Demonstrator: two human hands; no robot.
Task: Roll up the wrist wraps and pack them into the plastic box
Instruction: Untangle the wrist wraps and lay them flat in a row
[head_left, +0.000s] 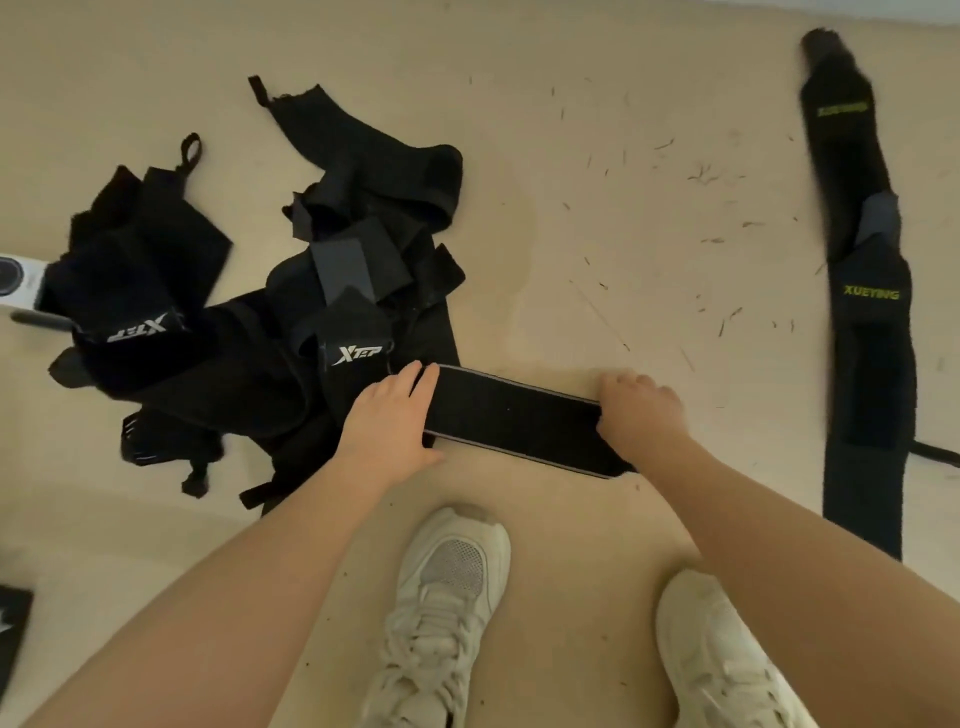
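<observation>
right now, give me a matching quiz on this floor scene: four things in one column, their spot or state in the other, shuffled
Things:
1. wrap with yellow-green lettering
2. pile of black wraps
3. flat wrap with grey edges
4. pale shoes

Places or states:
A. heaped at left
B. under both hands
C. stretched out at far right
D. nearest the camera, between the arms

Pairs: 1-C, 2-A, 3-B, 4-D

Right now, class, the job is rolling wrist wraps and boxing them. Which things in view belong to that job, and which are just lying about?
Belongs to the job:
- flat black wrap, under the left hand and right hand
- tangled pile of black wraps
- long wraps with green lettering

Just lying about:
- pale sneakers
- thread scraps on the floor
- white object at the left edge

No plastic box shows.
</observation>
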